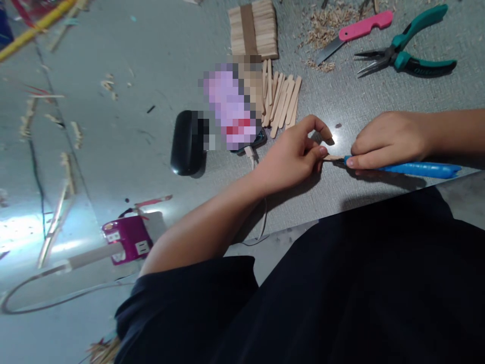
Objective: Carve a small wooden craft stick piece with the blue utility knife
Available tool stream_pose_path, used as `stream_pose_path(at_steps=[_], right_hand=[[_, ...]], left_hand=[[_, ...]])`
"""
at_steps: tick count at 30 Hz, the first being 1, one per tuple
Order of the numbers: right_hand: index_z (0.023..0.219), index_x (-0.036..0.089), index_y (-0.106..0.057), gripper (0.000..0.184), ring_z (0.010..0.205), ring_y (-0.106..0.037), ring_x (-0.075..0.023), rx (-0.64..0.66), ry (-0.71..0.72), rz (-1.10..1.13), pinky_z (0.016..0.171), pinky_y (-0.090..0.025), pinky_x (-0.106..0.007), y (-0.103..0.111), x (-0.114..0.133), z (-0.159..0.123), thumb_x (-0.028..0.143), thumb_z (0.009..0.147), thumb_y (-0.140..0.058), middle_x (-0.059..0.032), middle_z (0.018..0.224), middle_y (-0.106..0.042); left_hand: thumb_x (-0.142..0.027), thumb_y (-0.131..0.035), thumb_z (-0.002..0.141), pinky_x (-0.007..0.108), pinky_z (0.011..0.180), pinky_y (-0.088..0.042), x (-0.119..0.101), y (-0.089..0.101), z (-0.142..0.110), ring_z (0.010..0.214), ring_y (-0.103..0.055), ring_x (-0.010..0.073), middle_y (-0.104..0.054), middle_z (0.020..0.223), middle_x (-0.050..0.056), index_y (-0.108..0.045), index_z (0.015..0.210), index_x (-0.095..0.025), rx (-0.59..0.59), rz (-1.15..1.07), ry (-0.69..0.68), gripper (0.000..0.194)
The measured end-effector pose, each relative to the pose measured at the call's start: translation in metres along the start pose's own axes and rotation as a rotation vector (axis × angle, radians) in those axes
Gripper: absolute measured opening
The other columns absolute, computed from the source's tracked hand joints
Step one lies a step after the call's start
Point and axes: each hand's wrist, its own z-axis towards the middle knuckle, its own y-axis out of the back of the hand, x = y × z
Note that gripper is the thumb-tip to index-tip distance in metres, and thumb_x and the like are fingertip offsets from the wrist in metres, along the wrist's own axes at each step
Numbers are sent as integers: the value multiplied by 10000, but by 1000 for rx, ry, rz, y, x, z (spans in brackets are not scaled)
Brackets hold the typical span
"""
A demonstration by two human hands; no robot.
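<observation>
My left hand pinches one end of a short wooden craft stick between thumb and finger, close above the table. My right hand is wrapped round a tool with a long blue handle. The dark front end of this tool touches or lies right beside the stick; its exact kind is hidden by my fingers. Beyond my left hand, loose craft sticks lie fanned out on the grey table.
A banded bundle of craft sticks, a pink-handled knife beside wood shavings, and green-handled needle-nose pliers lie at the back. A phone with a white cable, a black case and a purple power block are to the left.
</observation>
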Motion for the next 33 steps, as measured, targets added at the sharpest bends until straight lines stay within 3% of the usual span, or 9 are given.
stream_pose_path(at_steps=[2,4,9,12,19,24,33], right_hand=[[1066,196,-712,282,753,-643,-117,31,-80,145,707,-464,-267,3,1,4,224,1232,-486,24,848,-659],[1005,192,-698,306,742,-625,-122,41,-106,155,696,-454,-270,4,1,6,242,1230,-498,25,810,-626],[1095,219,-698,155,702,-566,-132,-59,152,-295,662,-424,-291,-8,2,6,214,1192,-577,53,813,-552],[1022,230,-674,116,685,-546,-136,-120,222,-503,646,-446,-307,-13,6,5,234,1137,-689,62,808,-533],[1114,237,-723,33,749,-632,-137,-24,332,-598,666,-524,-305,-4,6,5,265,1120,-705,24,955,-687],[1093,200,-741,34,767,-652,-141,-132,413,-706,675,-546,-292,2,6,8,233,1094,-740,6,949,-717],[1064,180,-754,75,760,-670,-153,-200,379,-761,670,-575,-294,7,3,8,240,1106,-738,-9,914,-751]], left_hand=[[-152,-684,968,265,494,-419,-1,2,2,520,-583,140,-590,585,-82,-592,1103,-266,5,17,-5,199],[-151,-691,964,261,472,-406,-1,4,3,511,-567,134,-579,593,-80,-600,1110,-264,17,24,-10,206],[-134,-684,995,228,380,-339,-1,7,3,424,-540,114,-587,557,-89,-587,1137,-265,85,-60,49,216],[-172,-749,1014,214,345,-334,-1,8,2,386,-524,101,-611,572,-88,-594,1141,-268,103,-119,89,222],[-283,-805,1036,221,353,-321,-1,14,4,394,-518,106,-644,600,-50,-610,1162,-261,98,-155,129,233],[-417,-836,1028,226,370,-338,3,17,6,406,-505,95,-657,631,-40,-619,1203,-250,78,-180,115,324],[-314,-749,1044,233,362,-290,0,15,4,382,-486,98,-658,619,-47,-602,1194,-249,34,-165,141,220]])
